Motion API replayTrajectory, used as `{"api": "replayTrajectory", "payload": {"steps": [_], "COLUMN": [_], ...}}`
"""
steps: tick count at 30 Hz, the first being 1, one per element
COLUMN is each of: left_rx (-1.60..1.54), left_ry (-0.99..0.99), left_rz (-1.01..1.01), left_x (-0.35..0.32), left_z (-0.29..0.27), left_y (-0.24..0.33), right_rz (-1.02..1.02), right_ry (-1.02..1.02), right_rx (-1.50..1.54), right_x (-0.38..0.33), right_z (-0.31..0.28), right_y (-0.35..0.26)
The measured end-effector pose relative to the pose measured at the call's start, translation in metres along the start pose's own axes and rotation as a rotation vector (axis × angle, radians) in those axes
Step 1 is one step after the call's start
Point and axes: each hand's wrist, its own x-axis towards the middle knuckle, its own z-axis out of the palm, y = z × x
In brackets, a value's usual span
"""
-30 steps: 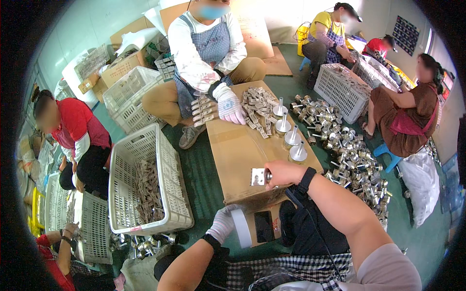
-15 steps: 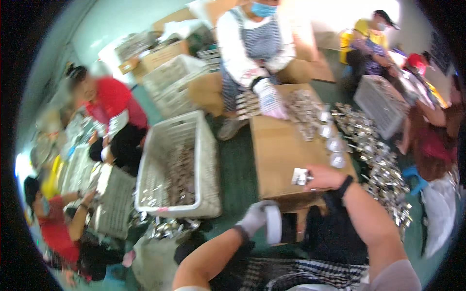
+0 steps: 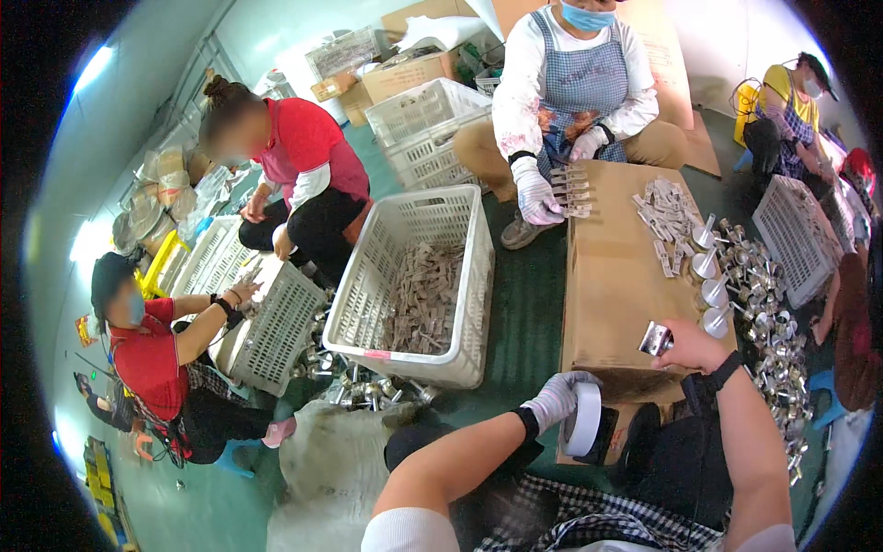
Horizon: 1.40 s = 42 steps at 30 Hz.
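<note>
My left hand [image 3: 555,397], in a striped knit glove, is closed around the edge of a white tape roll [image 3: 583,420] beside the near left corner of a cardboard box [image 3: 612,304]. Over the box's near right part, my bare right hand [image 3: 693,349] grips a small shiny metal piece [image 3: 656,339]. Just beyond that hand, a line of white round pieces with stems [image 3: 714,293] runs along the box's right edge. Small flat metal pieces [image 3: 664,216] lie heaped farther back on the box.
Facing me, a co-worker's gloved hand [image 3: 537,193] touches a row of metal pieces [image 3: 572,191] at the box's far left edge. A white crate [image 3: 478,304] with similar pieces stands left. Shiny round metal parts [image 3: 771,340] pile up at right. Two people in red sit left.
My view has swung left, so the scene sits farther right. The metal piece in my right hand has tilted. The co-worker's row of pieces has shifted onto the box edge.
</note>
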Motion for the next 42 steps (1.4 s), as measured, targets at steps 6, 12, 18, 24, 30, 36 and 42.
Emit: {"api": "replayTrajectory", "payload": {"steps": [6,12,18,24,30,36,42], "left_rx": [-0.034,-0.056,0.024,0.058,0.043,0.122,0.078], "left_ry": [-0.05,0.028,0.041,0.066,0.072,0.064,0.074], "left_rz": [-0.071,-0.044,-0.018,-0.083,-0.051,-0.005,-0.024], "left_x": [-0.009,0.003,-0.005,-0.014,-0.015,-0.023,-0.02], "left_z": [0.013,-0.009,0.002,0.008,0.005,0.016,0.012], "left_y": [0.007,0.002,0.005,0.012,0.013,0.013,0.013], "right_rz": [0.059,-0.022,0.02,0.028,0.03,0.024,0.026], "right_ry": [-0.005,0.035,0.002,0.033,0.033,0.038,0.021], "right_rx": [-0.015,-0.075,-0.039,-0.01,-0.018,-0.042,-0.03], "right_x": [-0.009,0.0,-0.005,-0.005,-0.006,-0.006,-0.007], "right_z": [-0.008,-0.002,-0.005,-0.002,-0.003,-0.003,-0.004], "right_y": [-0.01,-0.001,-0.009,-0.005,-0.014,-0.01,-0.016]}}
